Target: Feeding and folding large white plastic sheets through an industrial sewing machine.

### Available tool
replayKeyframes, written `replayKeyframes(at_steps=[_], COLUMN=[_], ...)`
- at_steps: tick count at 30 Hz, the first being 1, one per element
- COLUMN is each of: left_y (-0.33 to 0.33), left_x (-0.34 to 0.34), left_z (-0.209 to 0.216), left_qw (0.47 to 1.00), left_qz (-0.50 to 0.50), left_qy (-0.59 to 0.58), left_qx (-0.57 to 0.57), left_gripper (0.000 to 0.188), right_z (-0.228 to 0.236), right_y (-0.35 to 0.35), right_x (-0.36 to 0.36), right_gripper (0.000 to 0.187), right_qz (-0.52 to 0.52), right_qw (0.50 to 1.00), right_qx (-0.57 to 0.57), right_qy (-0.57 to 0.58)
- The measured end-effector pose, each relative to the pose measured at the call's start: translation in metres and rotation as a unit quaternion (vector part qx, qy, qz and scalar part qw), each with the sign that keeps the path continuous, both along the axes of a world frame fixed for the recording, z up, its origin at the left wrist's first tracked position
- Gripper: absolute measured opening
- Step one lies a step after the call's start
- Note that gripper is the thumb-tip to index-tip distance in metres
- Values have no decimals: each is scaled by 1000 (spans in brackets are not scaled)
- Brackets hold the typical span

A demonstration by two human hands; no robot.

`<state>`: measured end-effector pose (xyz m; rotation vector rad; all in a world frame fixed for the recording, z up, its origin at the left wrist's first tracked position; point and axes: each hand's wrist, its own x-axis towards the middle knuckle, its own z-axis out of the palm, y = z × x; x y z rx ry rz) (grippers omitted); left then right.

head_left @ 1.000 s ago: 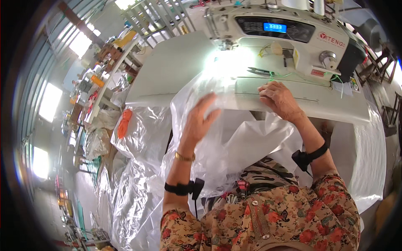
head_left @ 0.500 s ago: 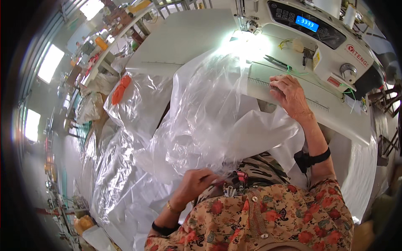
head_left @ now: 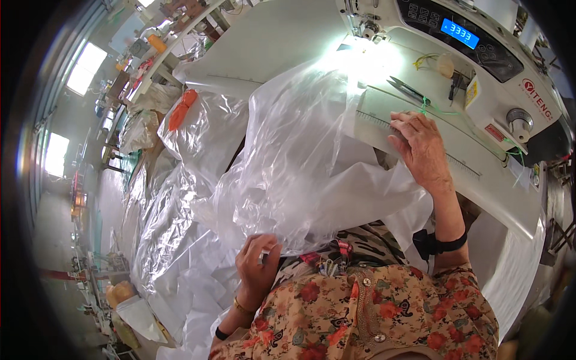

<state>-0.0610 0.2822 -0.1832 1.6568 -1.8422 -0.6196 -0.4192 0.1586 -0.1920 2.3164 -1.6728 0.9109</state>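
Clear plastic sheeting (head_left: 282,174) runs from the lit needle area of a white sewing machine (head_left: 510,90) down to my lap, crumpled and shiny. At its near edge, my left hand (head_left: 258,261) has curled fingers, thumb and forefinger meeting around a small gap on the film. My right hand (head_left: 423,150) lies on the front of the machine bed (head_left: 384,111), fingers bent loosely and thumb apart, holding nothing. The sheeting's right part passes just below that hand. Glare from the lamp (head_left: 363,60) hides the needle and presser foot.
Dark thread snips (head_left: 410,90) with green thread lie on the bed behind my right hand. More plastic sheeting (head_left: 174,216) hangs at the left, with an orange bundle (head_left: 182,110) on it. A cluttered shelf (head_left: 162,66) stands at the far left.
My left hand has moved left and slightly up along the sheeting's near edge. My right hand stays on the bed. The whole view has shifted slightly.
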Motion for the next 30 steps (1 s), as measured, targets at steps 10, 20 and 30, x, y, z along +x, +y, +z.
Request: replayKeyframes(at_steps=[10, 20, 30], left_y=[-90, -128, -108], left_x=[-64, -57, -60], left_z=[5, -33, 10], left_qw=[952, 936, 972], left_qz=[-208, -244, -215], left_qy=[-60, -188, 69], left_qx=[-217, -170, -72], left_gripper=[41, 17, 16], right_z=[-8, -95, -117], right_y=[9, 40, 28], right_x=[-2, 89, 102], right_gripper=[24, 33, 36], right_qz=[38, 210, 95], right_qw=[999, 920, 845], right_qx=[6, 325, 306], right_qy=[-38, 66, -428])
